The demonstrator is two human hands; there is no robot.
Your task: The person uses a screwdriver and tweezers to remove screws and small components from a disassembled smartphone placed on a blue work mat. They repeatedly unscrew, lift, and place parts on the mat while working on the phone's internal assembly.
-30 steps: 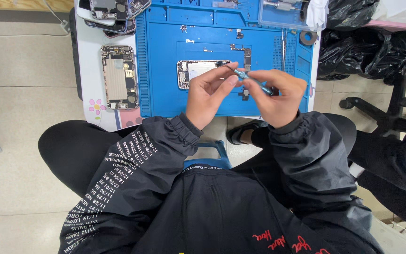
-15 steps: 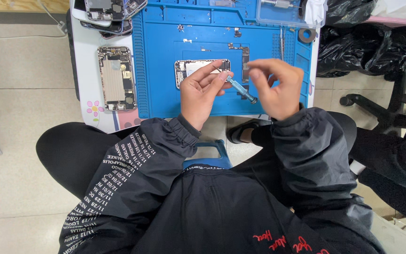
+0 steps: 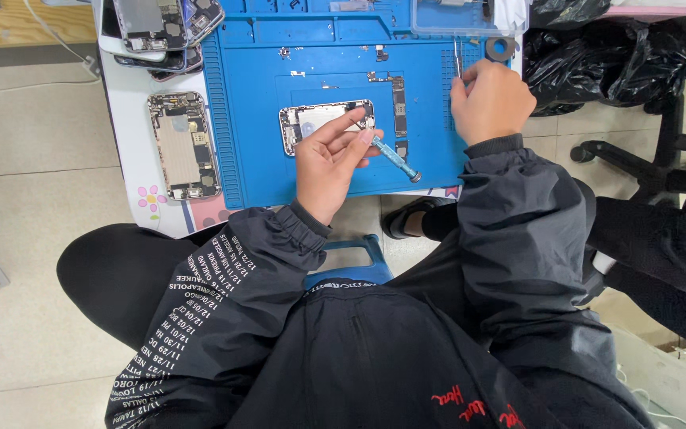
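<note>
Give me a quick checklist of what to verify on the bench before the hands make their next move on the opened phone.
1. Screwdriver in hand: ok. The left hand holds the small blue screwdriver, tip toward the opened phone.
2. Phone lying flat on the blue mat: ok.
3. Tip seated on a screw: cannot tell, the fingers hide it.
4. Right hand off the phone: ok. It is at the thin metal tool by the mat's right edge.
5. Right hand's grip on that tool: cannot tell.
6. Loose small parts on the mat kept apart from the phone: ok.
</note>
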